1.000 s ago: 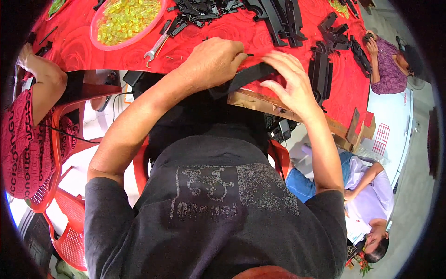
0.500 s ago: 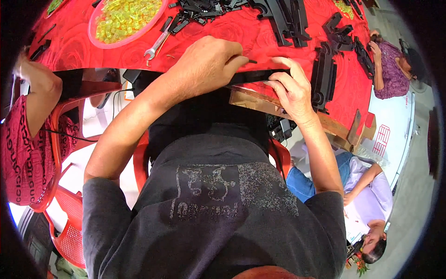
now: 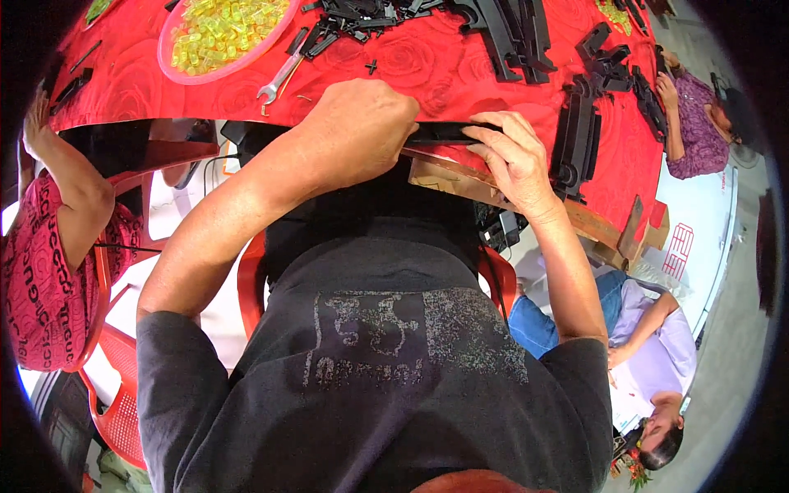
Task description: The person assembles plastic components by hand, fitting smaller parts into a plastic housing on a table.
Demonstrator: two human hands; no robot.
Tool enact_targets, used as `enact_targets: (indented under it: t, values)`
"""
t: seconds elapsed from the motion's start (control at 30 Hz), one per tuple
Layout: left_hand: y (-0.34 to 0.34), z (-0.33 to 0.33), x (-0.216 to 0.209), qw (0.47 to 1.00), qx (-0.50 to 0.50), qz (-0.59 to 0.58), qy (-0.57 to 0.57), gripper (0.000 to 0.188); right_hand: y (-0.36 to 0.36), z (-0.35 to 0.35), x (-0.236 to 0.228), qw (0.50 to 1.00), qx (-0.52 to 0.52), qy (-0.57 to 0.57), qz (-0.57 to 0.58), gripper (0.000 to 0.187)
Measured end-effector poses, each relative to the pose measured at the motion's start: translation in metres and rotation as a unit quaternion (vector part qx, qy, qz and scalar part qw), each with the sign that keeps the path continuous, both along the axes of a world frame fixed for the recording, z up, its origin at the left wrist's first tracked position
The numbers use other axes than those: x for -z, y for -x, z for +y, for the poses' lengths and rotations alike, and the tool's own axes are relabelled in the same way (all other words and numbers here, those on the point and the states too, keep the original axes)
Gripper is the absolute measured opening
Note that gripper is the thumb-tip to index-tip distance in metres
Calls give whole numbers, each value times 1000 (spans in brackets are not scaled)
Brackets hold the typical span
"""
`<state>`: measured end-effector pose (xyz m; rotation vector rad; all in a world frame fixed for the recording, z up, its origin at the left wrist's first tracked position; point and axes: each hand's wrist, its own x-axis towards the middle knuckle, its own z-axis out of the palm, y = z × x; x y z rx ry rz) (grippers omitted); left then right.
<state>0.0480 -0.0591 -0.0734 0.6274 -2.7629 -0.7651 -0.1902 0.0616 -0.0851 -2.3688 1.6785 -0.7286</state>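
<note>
At the table's near edge, a long, narrow black plastic part [image 3: 444, 133] lies level between my two hands. My right hand [image 3: 516, 160] grips its right end, with thumb and fingers pinched over it. My left hand [image 3: 370, 123] is a closed fist at the part's left end, its back turned up; whatever its fingers hold is hidden beneath. On the red cloth beyond that fist sits a small black cross-shaped piece [image 3: 371, 66]. An open-end wrench [image 3: 276, 85] lies to the left of it.
Farther back are a pink-rimmed bowl [image 3: 162, 57] of yellow translucent pieces, a pile of small black parts [image 3: 353, 20] and larger black plastic bodies [image 3: 514, 41]. More long black parts [image 3: 578, 135] lie right. Below the edge is a cardboard box [image 3: 448, 179]. People sit at both sides.
My left hand has turned and lowered toward the black part; the thin dark tip that stuck out from its fingers is out of sight. The cross-shaped piece has come into view.
</note>
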Motion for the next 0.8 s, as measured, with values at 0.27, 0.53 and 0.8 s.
enact_targets:
  t: [0.27,0.53,0.8]
  values:
    - [4,-4,8,998,11,39,48,23,2,-5,-3,999,-38,-30,25,29]
    - [3,-3,9,998,2,36,53,16,-3,-6,-11,995,-37,-87,13,32]
    - [2,-4,11,999,3,29,43,12,-6,-1,-13,993,-33,-117,14,34]
